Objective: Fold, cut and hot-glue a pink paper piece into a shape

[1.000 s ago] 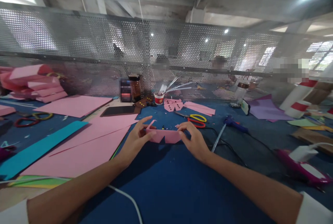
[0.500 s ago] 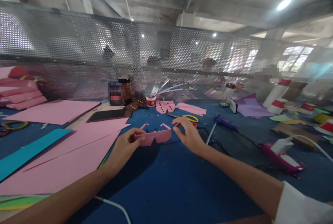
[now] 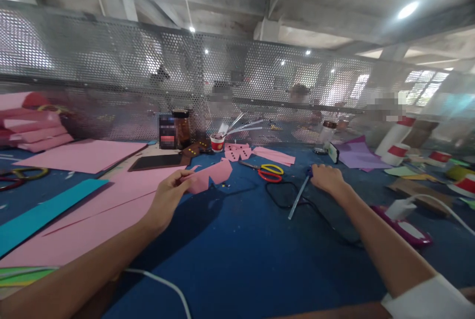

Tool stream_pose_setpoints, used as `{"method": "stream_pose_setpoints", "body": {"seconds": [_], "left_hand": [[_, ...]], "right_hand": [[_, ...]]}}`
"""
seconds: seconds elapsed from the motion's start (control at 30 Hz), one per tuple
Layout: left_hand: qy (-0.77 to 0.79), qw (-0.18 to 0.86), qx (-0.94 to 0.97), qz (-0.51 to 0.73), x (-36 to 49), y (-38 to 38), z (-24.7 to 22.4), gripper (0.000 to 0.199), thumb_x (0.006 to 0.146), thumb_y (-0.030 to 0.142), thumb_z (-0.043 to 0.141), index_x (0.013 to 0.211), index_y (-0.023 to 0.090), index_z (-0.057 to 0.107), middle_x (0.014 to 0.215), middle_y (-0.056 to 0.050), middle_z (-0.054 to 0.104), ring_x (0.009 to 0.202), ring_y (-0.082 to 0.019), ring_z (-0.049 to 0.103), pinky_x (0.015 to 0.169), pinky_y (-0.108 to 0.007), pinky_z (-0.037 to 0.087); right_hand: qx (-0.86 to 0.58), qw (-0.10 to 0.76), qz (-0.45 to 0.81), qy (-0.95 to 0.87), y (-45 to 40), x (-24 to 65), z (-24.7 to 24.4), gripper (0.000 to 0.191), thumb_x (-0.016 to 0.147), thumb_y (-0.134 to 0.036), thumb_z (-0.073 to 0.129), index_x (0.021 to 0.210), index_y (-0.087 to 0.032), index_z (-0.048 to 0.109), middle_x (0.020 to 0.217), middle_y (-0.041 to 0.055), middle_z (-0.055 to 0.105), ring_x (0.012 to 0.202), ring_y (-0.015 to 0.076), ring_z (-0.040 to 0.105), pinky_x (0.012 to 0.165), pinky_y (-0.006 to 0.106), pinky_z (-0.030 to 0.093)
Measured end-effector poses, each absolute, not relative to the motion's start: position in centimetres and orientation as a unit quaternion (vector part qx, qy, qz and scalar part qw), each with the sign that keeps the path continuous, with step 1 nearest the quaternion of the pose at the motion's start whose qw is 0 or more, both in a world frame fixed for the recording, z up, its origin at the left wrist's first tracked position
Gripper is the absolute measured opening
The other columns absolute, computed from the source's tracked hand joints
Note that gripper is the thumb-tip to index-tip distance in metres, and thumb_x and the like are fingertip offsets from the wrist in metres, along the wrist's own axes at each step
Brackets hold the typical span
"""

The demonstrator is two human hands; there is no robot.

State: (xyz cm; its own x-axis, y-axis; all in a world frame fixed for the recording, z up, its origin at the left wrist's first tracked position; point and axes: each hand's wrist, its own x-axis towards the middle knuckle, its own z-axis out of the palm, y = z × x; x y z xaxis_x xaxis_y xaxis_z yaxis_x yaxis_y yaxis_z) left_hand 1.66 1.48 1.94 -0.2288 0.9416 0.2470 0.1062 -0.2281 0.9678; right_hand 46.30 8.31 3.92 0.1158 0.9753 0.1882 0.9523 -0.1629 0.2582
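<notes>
A pair of pink paper glasses (image 3: 210,176) is pinched by its left end in my left hand (image 3: 171,191), raised over the blue table and tilted. My right hand (image 3: 327,177) is closed round the blue glue gun (image 3: 310,172), covering most of it. A clear glue stick (image 3: 299,197) sticks out from the gun toward me. Scissors (image 3: 270,172) with red and yellow handles lie between my hands. Behind them are a pink paper piece with black dots (image 3: 237,152) and pink strips (image 3: 275,155).
Large pink sheets (image 3: 100,220) and a teal strip (image 3: 48,212) cover the left side. A paper cup of glue sticks (image 3: 217,144) stands at the back. A black cord (image 3: 326,220) runs toward a magenta power strip (image 3: 404,230) at right. A phone (image 3: 167,131) leans near a jar.
My right hand has moved right, away from the paper glasses, and taken hold of the glue gun. The left hand has shifted slightly left and tilted the glasses.
</notes>
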Motion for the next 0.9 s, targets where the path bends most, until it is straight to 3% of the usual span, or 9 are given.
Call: {"method": "stream_pose_setpoints", "body": {"seconds": [0.2, 0.47, 0.7, 0.77, 0.9], "left_hand": [[0.493, 0.370, 0.522, 0.589, 1.6, 1.4, 1.9, 0.041, 0.073, 0.047, 0.074, 0.100, 0.017, 0.069, 0.084, -0.002, 0.067, 0.075, -0.017, 0.058, 0.070, -0.028, 0.048], [0.498, 0.373, 0.524, 0.581, 1.5, 1.6, 1.5, 0.039, 0.072, 0.049, 0.074, 0.094, 0.016, 0.068, 0.088, -0.002, 0.067, 0.078, -0.017, 0.058, 0.075, -0.029, 0.049], [0.512, 0.358, 0.546, 0.559, 1.3, 1.6, 1.3, 0.039, 0.075, 0.049, 0.071, 0.094, 0.016, 0.068, 0.088, -0.004, 0.070, 0.081, -0.020, 0.063, 0.078, -0.031, 0.051], [0.514, 0.357, 0.546, 0.557, 1.4, 1.5, 1.3, 0.038, 0.075, 0.050, 0.070, 0.092, 0.016, 0.068, 0.092, -0.005, 0.072, 0.087, -0.023, 0.065, 0.079, -0.032, 0.051], [0.499, 0.363, 0.553, 0.560, 1.6, 1.4, 1.7, 0.031, 0.077, 0.047, 0.069, 0.088, 0.018, 0.067, 0.104, -0.009, 0.073, 0.120, -0.031, 0.059, 0.090, -0.035, 0.049]], "right_hand": [[0.766, 0.061, 0.168, 0.617, 8.8, 47.2, 3.8, 0.038, 0.091, -0.016, 0.045, 0.125, -0.005, 0.058, 0.121, 0.0278, 0.060, 0.112, 0.0366, 0.062, 0.087, 0.046, 0.047], [0.775, 0.068, 0.149, 0.610, 9.2, 48.2, 2.8, 0.034, 0.092, -0.011, 0.043, 0.122, -0.004, 0.058, 0.113, 0.0264, 0.064, 0.113, 0.0373, 0.062, 0.089, 0.048, 0.045], [0.786, 0.025, 0.112, 0.608, 9.4, 47.9, 2.7, 0.031, 0.091, -0.014, 0.050, 0.120, -0.004, 0.054, 0.114, 0.0252, 0.059, 0.103, 0.0347, 0.067, 0.082, 0.041, 0.049], [0.784, -0.002, 0.113, 0.611, 9.4, 47.7, 2.9, 0.034, 0.091, -0.017, 0.053, 0.122, -0.003, 0.052, 0.117, 0.0253, 0.056, 0.105, 0.0351, 0.066, 0.083, 0.041, 0.049], [0.772, -0.076, 0.118, 0.619, 9.6, 47.1, 3.7, 0.042, 0.091, -0.020, 0.051, 0.128, -0.002, 0.048, 0.123, 0.0255, 0.051, 0.112, 0.0359, 0.061, 0.088, 0.041, 0.046]]}}
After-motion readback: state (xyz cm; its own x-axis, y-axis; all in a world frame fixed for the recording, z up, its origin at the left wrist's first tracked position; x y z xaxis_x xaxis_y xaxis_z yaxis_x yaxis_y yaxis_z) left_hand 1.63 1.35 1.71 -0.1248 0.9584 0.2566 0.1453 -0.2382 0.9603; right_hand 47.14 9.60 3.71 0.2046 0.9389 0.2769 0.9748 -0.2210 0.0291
